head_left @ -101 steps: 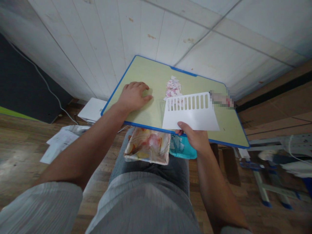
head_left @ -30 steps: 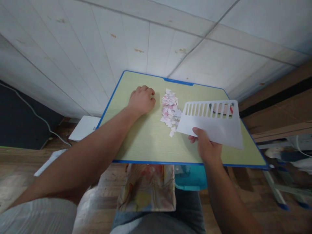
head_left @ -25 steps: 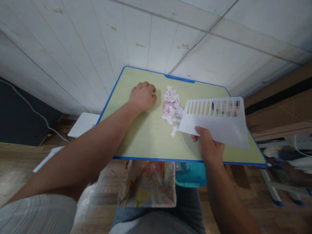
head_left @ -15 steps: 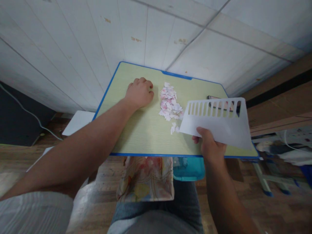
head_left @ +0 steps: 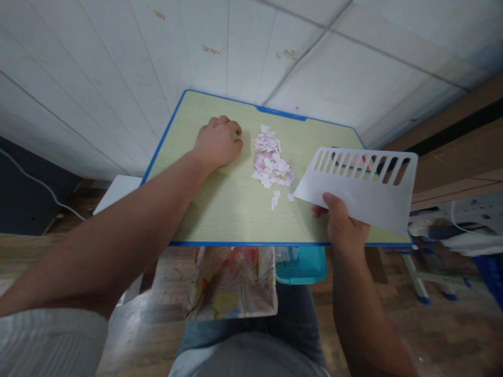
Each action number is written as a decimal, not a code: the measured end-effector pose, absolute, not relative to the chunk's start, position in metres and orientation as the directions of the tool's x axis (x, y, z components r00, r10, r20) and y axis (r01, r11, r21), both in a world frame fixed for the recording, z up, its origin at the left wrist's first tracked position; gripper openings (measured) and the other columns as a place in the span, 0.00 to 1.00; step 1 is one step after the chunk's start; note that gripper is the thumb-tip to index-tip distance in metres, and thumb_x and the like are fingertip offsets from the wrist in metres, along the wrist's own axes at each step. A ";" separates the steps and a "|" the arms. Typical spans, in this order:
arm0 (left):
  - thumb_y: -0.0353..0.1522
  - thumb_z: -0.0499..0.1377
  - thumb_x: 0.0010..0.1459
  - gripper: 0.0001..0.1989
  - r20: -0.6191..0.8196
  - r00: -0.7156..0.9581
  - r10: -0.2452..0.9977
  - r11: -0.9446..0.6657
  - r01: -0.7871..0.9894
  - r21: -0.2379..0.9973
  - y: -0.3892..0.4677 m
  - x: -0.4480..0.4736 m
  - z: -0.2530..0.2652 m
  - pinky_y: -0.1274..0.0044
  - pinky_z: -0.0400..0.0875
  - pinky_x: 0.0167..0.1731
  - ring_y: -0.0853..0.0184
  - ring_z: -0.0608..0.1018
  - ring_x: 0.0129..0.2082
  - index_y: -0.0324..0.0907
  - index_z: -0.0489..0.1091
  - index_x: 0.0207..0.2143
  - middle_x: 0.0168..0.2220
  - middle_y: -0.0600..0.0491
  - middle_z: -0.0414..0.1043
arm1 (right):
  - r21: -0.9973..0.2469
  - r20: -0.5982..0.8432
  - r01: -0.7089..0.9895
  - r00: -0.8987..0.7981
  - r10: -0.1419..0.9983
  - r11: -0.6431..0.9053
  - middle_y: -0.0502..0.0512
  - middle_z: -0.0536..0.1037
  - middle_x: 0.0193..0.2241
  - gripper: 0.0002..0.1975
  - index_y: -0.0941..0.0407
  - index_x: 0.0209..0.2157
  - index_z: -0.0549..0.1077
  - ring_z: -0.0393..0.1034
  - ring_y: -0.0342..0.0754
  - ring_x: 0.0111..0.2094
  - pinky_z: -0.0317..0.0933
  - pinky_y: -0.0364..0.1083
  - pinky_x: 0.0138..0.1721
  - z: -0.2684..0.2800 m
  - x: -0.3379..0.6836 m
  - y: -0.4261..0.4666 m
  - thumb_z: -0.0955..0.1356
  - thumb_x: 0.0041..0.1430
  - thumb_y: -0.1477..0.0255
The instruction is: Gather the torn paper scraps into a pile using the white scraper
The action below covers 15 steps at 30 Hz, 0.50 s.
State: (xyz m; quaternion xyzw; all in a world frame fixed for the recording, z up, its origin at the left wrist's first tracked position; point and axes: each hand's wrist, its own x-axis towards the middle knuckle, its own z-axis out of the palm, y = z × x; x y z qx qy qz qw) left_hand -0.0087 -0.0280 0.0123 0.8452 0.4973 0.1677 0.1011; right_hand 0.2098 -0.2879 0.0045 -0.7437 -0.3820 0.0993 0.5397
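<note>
Torn pink-and-white paper scraps [head_left: 271, 159] lie in a heap on the pale yellow-green tabletop [head_left: 231, 214], with a few loose bits near its lower end. To the left of the heap, my left hand [head_left: 218, 141] rests on the table. Its fingers are loosely bent, thumb and forefinger apart, and nothing shows between them. My right hand [head_left: 346, 222] grips a white slotted plastic sheet [head_left: 369, 196] by its near edge, thumb on top. The sheet is tilted above the table's right side, its left corner close to the loose scraps.
A phone [head_left: 346, 157] lies partly hidden behind the slots. Below the table's blue front edge are an open patterned bag [head_left: 231, 293] and a turquoise plastic bin [head_left: 304, 269]. A white panelled wall [head_left: 220, 63] borders the back; brown cardboard [head_left: 463, 146] stands at the right.
The white slotted sheet has moved right, away from the heap, showing more of the loose scraps. My left hand stays at about the same place on the table. The view has shifted slightly.
</note>
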 end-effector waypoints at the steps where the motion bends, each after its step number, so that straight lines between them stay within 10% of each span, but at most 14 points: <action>1: 0.33 0.58 0.74 0.20 0.173 0.455 0.874 -0.486 0.809 0.331 -0.029 -0.009 0.014 0.53 0.72 0.74 0.44 0.74 0.73 0.43 0.81 0.63 0.70 0.41 0.77 | -0.871 0.256 0.470 0.681 0.686 -0.140 0.54 0.80 0.21 0.18 0.50 0.21 0.77 0.79 0.56 0.31 0.74 0.58 0.51 0.004 0.212 -0.289 0.74 0.63 0.59; 9: 0.35 0.58 0.76 0.20 0.152 0.458 0.876 -0.478 0.777 0.410 -0.030 -0.013 0.016 0.56 0.65 0.76 0.50 0.69 0.70 0.43 0.79 0.64 0.71 0.45 0.75 | -0.843 0.229 0.522 0.563 0.794 -0.127 0.53 0.78 0.21 0.22 0.48 0.15 0.73 0.76 0.57 0.34 0.70 0.63 0.63 0.015 0.225 -0.303 0.74 0.62 0.60; 15: 0.40 0.60 0.74 0.21 0.164 0.460 0.873 -0.482 0.759 0.438 -0.026 -0.014 0.013 0.54 0.64 0.75 0.47 0.66 0.69 0.47 0.80 0.64 0.68 0.48 0.77 | -0.963 0.083 0.252 0.619 0.781 -0.098 0.48 0.78 0.20 0.11 0.49 0.24 0.76 0.71 0.53 0.23 0.73 0.55 0.31 0.007 0.236 -0.318 0.80 0.48 0.63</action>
